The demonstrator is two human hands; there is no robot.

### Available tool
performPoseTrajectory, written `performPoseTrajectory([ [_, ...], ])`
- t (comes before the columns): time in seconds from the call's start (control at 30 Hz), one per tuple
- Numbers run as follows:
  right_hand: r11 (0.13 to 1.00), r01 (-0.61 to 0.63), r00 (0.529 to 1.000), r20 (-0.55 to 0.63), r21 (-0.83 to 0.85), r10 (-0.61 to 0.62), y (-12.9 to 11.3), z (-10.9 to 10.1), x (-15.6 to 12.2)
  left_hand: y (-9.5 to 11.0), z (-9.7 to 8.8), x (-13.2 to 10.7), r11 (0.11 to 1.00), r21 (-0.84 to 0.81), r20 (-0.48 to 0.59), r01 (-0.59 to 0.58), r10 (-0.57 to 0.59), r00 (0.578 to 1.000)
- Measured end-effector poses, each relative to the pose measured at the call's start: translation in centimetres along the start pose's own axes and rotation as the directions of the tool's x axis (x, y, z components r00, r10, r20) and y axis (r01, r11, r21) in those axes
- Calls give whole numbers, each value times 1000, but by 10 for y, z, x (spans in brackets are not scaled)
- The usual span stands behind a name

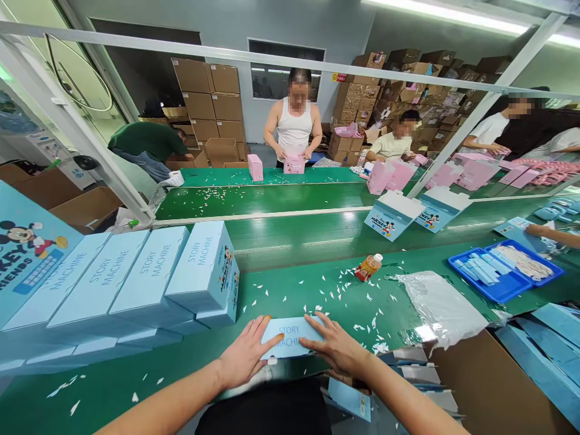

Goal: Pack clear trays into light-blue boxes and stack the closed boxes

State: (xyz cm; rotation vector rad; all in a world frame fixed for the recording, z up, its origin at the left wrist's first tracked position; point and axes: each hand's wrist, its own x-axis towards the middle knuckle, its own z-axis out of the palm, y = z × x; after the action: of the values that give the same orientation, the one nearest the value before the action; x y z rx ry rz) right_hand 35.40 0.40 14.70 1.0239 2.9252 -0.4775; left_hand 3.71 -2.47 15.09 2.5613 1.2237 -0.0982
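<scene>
A light blue carton (292,329) printed "STORY MACHINE" stands at the near edge of the green bench, right in front of me. Its left end is gripped by my left hand (242,356), the thumb lying across the top face. On the opposite end my right hand (338,344) holds the carton, fingers spread over the top and side. The carton's lower part is hidden. To the left, closed cartons (194,266) of the same kind stand stacked in rows, with a large Mickey-printed blue box (31,241) at the far left.
White paper scraps and a drink bottle (368,267) lie on the bench (272,296). At right are a plastic sheet (441,305), a blue tray (501,293) with parts, and an open brown carton (493,386) beside flat blue boxes. Co-workers handle pink boxes (294,163) across the line.
</scene>
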Motion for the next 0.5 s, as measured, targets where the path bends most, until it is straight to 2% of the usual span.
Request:
performPoseTrajectory([
  [0.17,999,13,1000,26,-40,-12,0,2,1,0,-1,1,1000,3,14,-7,7,1000],
  [0.33,997,28,1000,-7,-72,-29,0,7,-2,1,-1,0,1000,-3,4,-2,2,1000],
  [0.5,993,-42,997,-63,-114,35,-13,24,-5,6,0,-1,1000,14,13,10,-10,1000],
])
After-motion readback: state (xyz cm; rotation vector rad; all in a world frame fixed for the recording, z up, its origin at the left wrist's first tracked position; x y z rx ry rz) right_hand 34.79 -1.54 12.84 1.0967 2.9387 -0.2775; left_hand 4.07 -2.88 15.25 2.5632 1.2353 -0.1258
